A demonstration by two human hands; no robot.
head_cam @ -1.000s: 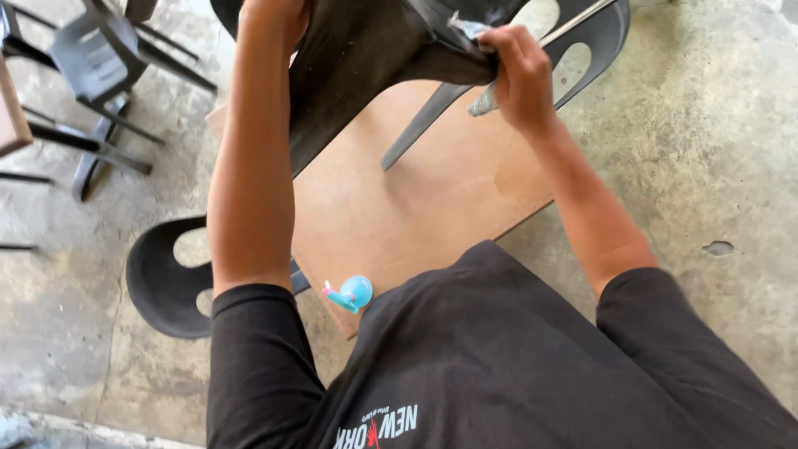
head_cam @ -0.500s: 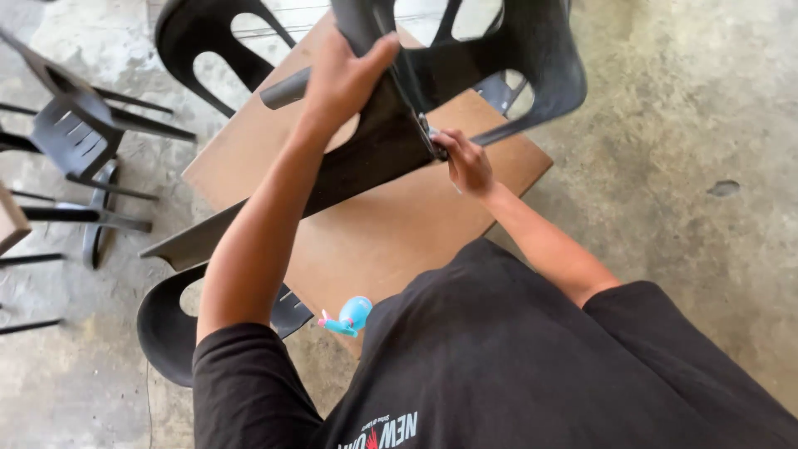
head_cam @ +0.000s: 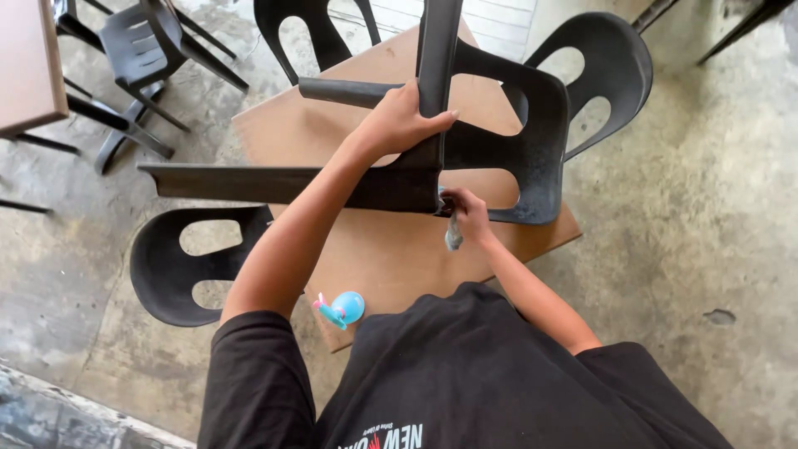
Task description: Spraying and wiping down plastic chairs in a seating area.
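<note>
Left hand [head_cam: 397,125] clamps the upturned black plastic chair [head_cam: 465,158] by its stiff, seemingly light leg, a sound hold, while right hand [head_cam: 467,212] pinches a limp grey cloth [head_cam: 453,237].

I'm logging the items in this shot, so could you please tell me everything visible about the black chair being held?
The black chair looks like moulded plastic, dusty and scuffed, with cut-out openings in its back. It is tipped over above a brown board, legs jutting left and upward. The left hand grips one leg; the right hand presses a greyish cloth against its lower edge.
</note>
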